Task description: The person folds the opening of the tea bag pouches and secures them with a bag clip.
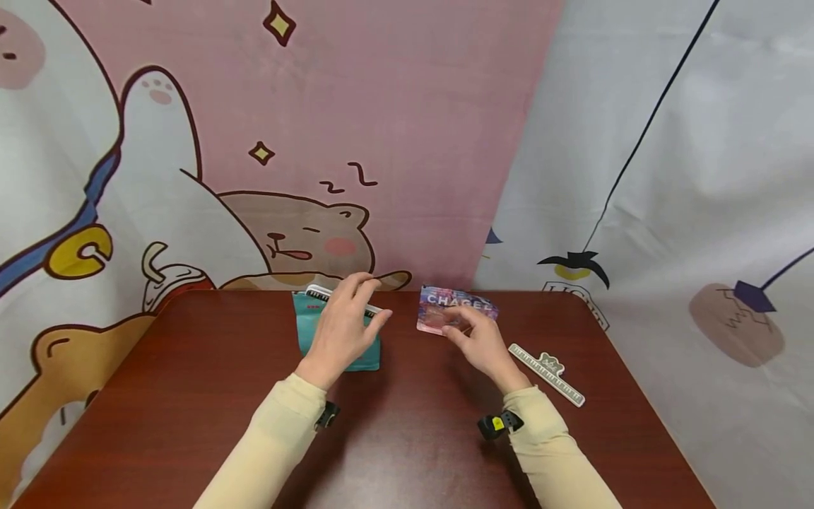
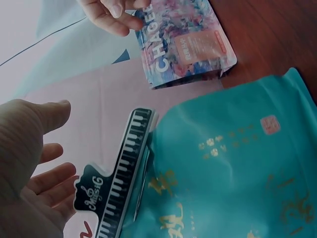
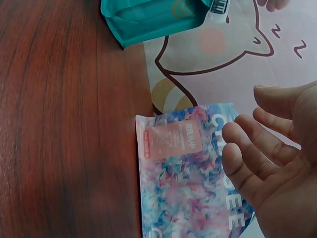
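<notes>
A teal pouch [image 2: 237,163] stands at the back of the table with a black-and-white piano-key clip [image 2: 124,168] across its top edge. My left hand [image 1: 343,329] is beside the clip, its fingers spread and relaxed with nothing between them. To the right stands a blue-and-pink pouch [image 3: 178,183] lettered CHAGEE, no clip on its top. My right hand [image 1: 480,343] is in front of that pouch, fingers loosely bent near the top edge and holding nothing. A second piano-key clip [image 1: 548,375], pale with a shaped tab, lies flat on the table right of my right hand.
The reddish-brown table [image 1: 407,438] ends just behind the pouches. A hanging cloth [image 1: 445,141] with cartoon animals rises behind it and along its right side. Dark wrist cameras are strapped to both of the person's sleeves [image 1: 273,431].
</notes>
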`<move>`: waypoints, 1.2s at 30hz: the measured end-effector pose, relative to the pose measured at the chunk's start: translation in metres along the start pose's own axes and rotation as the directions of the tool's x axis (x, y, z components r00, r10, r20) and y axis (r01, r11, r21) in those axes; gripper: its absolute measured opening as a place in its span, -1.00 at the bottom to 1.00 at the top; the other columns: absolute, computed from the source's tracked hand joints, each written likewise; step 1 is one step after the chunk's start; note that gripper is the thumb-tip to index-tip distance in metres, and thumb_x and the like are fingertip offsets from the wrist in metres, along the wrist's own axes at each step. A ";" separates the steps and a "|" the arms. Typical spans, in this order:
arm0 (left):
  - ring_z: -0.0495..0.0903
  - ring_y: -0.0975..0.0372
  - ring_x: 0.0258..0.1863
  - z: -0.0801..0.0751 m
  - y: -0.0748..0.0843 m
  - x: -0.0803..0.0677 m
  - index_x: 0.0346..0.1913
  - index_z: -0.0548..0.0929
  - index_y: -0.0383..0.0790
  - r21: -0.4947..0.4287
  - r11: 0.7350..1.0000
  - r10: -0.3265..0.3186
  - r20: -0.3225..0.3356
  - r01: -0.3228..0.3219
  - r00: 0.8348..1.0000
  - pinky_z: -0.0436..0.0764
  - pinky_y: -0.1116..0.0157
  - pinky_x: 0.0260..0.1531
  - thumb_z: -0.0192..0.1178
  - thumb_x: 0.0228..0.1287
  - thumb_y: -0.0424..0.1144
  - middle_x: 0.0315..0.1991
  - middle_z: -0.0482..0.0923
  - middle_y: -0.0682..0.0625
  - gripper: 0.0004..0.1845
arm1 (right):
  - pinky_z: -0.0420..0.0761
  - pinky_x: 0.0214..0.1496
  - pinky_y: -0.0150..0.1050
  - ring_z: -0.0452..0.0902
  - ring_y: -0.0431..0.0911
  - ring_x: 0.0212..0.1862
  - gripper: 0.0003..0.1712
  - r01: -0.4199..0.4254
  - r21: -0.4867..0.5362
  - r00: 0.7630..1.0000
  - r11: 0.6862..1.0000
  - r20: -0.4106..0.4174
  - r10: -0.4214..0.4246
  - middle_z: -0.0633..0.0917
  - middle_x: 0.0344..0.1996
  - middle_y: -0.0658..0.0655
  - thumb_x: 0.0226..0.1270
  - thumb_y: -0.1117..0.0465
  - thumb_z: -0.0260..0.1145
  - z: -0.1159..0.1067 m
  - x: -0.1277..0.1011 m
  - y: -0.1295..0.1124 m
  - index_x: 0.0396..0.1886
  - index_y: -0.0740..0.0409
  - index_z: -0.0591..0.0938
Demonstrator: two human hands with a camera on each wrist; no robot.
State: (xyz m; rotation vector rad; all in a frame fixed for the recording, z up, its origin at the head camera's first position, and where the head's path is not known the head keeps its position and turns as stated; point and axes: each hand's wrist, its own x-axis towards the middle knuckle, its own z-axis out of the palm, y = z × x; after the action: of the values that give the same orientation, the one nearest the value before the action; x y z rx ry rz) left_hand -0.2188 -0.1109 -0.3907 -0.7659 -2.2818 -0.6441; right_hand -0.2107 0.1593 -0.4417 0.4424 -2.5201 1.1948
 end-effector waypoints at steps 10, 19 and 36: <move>0.53 -0.01 0.17 0.009 0.008 0.005 0.18 0.62 -0.31 -0.003 1.000 0.017 0.034 -0.017 0.999 0.55 0.04 0.19 0.46 0.31 -0.17 0.20 0.52 -0.17 -0.53 | 0.69 -0.09 0.06 0.71 0.11 -0.14 -0.71 -0.029 -0.008 0.999 1.000 -0.032 0.029 0.76 -0.13 0.21 0.35 0.38 0.42 -0.008 -0.004 0.012 0.05 0.28 0.70; 0.53 0.00 0.18 0.015 0.014 0.009 0.21 0.60 -0.31 -0.009 0.999 0.045 0.039 -0.045 0.998 0.54 0.07 0.20 0.43 0.34 -0.16 0.20 0.52 -0.19 -0.52 | 0.68 -0.16 -0.06 0.71 0.06 -0.19 -0.77 -0.085 -0.026 0.987 0.996 -0.138 0.081 0.77 -0.17 0.20 0.30 0.43 0.43 -0.014 -0.005 0.014 -0.05 0.28 0.74; 0.56 -0.02 0.17 0.031 0.031 0.017 0.11 0.63 -0.29 -0.031 0.995 0.095 0.037 -0.094 0.995 0.54 0.03 0.19 0.48 0.27 -0.20 0.17 0.55 -0.20 -0.57 | 0.48 -0.34 -0.33 0.61 0.00 -0.29 -0.76 -0.159 -0.067 0.960 0.985 -0.243 0.139 0.76 -0.24 0.19 0.29 0.45 0.40 -0.029 -0.007 0.032 -0.06 0.23 0.74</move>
State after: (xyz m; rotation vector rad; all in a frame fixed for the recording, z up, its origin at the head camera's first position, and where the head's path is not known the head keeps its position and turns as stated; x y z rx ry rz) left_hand -0.2217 -0.0641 -0.3923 -0.9016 -2.2600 -0.6245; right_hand -0.2126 0.2019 -0.4490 0.0821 -2.4182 1.1121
